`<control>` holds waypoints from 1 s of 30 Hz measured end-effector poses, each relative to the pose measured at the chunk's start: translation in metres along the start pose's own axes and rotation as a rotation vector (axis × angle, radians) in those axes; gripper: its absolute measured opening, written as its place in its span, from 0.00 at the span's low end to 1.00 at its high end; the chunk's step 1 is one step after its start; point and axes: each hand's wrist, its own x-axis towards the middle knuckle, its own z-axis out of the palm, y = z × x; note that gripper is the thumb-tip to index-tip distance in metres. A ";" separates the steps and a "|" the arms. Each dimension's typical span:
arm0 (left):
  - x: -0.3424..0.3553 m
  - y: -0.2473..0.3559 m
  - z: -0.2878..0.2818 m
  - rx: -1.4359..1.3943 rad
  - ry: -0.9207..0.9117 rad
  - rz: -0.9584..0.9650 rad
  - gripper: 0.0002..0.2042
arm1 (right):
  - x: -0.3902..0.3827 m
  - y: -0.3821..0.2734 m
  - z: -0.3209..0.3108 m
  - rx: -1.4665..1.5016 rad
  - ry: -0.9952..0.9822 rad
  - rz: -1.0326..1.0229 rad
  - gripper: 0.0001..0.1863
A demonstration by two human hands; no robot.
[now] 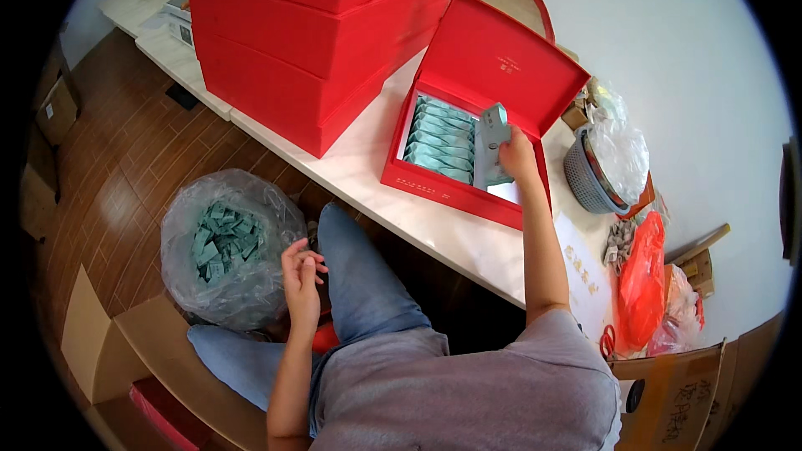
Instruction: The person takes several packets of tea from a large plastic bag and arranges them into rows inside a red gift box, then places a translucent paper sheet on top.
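Note:
An open red gift box (451, 192) rests on the pale table, its lid (510, 58) tipped back. On the left side of its inside lies a row of several pale green sachets (439, 140). My right hand (518, 154) reaches into the box and grips a pale green packet (493, 146), standing upright beside that row; the fingertips behind it are hidden. Held above my lap, my left hand (302, 280) has loosely bent fingers, apart, with nothing visible in them. Close to its left is a clear plastic bag (180, 225) with many loose green sachets (221, 242) inside.
Tall stacked red boxes (259, 58) stand left of the open box. Along the table's right are a grey basket (589, 175), an orange-red plastic bag (642, 284) and red-handled scissors (607, 341). Cardboard boxes (159, 342) sit at lower left and lower right.

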 end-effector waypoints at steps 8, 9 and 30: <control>-0.003 -0.019 -0.022 0.013 0.021 -0.068 0.11 | 0.021 -0.028 0.040 -0.372 -0.201 0.257 0.17; -0.003 -0.020 -0.024 0.006 0.028 -0.073 0.11 | 0.023 -0.033 0.044 -0.411 -0.211 0.236 0.17; 0.011 -0.060 -0.082 -0.135 0.098 -0.199 0.13 | -0.003 0.024 0.051 -0.023 0.103 -0.157 0.27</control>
